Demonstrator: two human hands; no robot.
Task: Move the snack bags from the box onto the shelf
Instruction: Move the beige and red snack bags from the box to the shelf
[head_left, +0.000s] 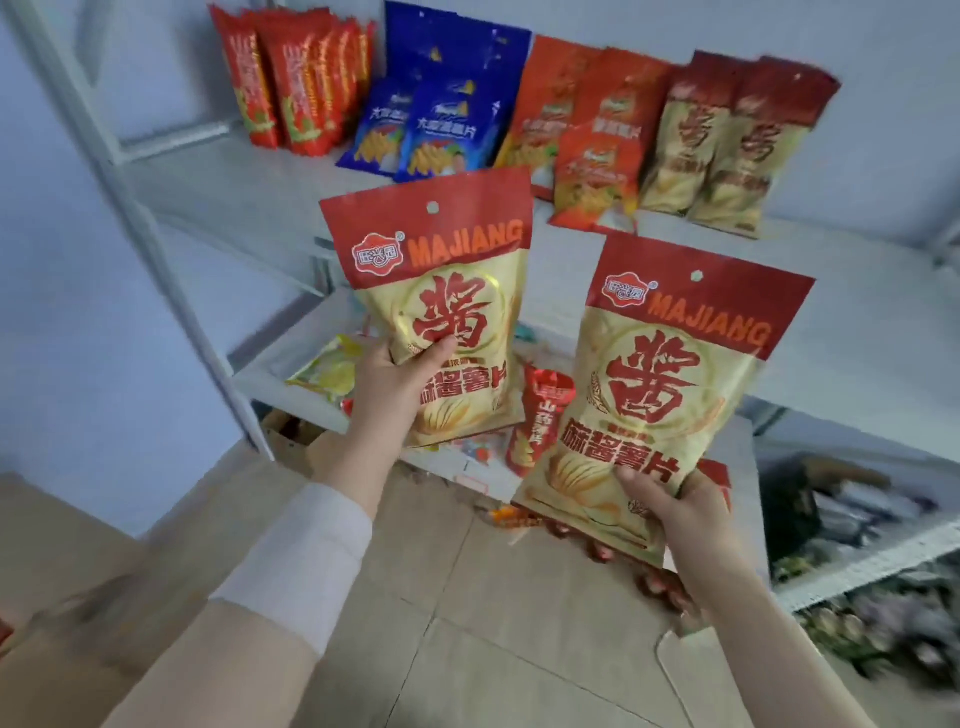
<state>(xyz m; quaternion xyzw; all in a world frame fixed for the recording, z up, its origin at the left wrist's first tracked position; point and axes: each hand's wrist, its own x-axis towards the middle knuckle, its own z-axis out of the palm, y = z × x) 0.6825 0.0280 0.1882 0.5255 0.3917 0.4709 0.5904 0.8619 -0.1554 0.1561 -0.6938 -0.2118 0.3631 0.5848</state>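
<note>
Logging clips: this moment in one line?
left hand grips left bag | right hand grips right bag | both held before shelf | matching bags shelved

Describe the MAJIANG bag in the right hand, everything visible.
The MAJIANG bag is a glossy, puffed pouch: red header band with a round hang hole and orange lettering, pale yellow body with a large red character. Held upright, slightly tilted, before the shelf. The right hand grips its bottom edge, fingers on the front. The twin bag in the left hand is apart.

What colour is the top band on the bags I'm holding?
Red, above a pale yellow body, on both bags; head view.
</note>
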